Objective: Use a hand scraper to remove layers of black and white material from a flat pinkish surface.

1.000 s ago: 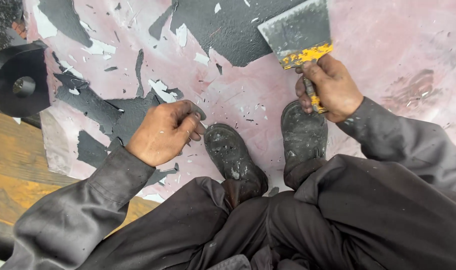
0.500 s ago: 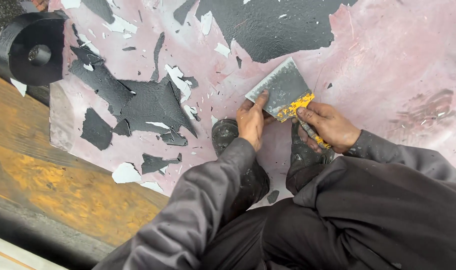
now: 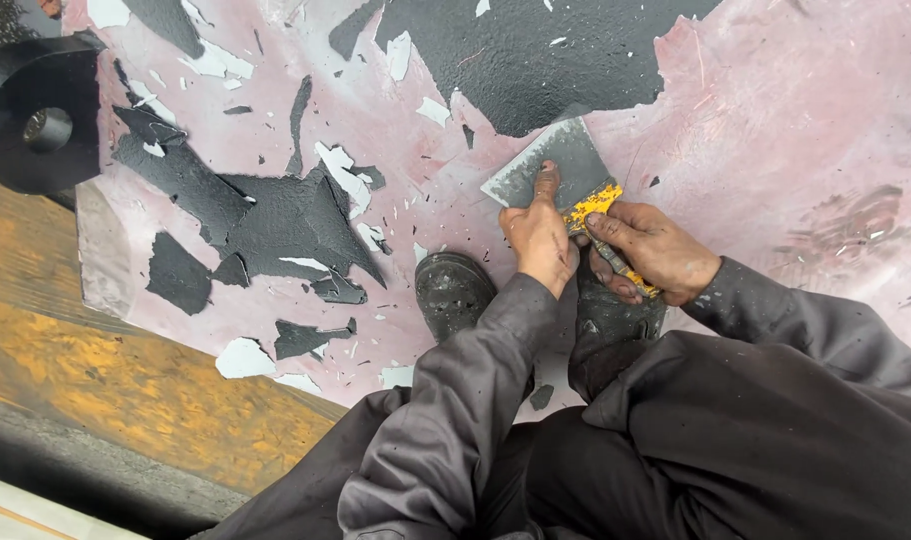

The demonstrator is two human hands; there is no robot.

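A wide metal scraper (image 3: 553, 166) with a yellow handle lies blade-flat on a pink surface (image 3: 775, 130) covered in patches of peeling black coating. My right hand (image 3: 655, 250) grips the yellow handle. My left hand (image 3: 537, 235) presses its fingers on the back of the blade. The blade's edge sits just below a large black patch (image 3: 535, 60). Both arms wear dark grey sleeves. My two black boots (image 3: 453, 292) rest on the surface under the hands.
A black round roll or drum (image 3: 35, 125) stands at the upper left. More black patches (image 3: 265, 225) and white flakes lie left of centre. A worn orange-brown wooden plank (image 3: 85, 360) borders the surface at the lower left.
My left hand left the surface at the left and came onto the scraper blade. The scraper dropped from the upper right down to the surface in front of the boots.
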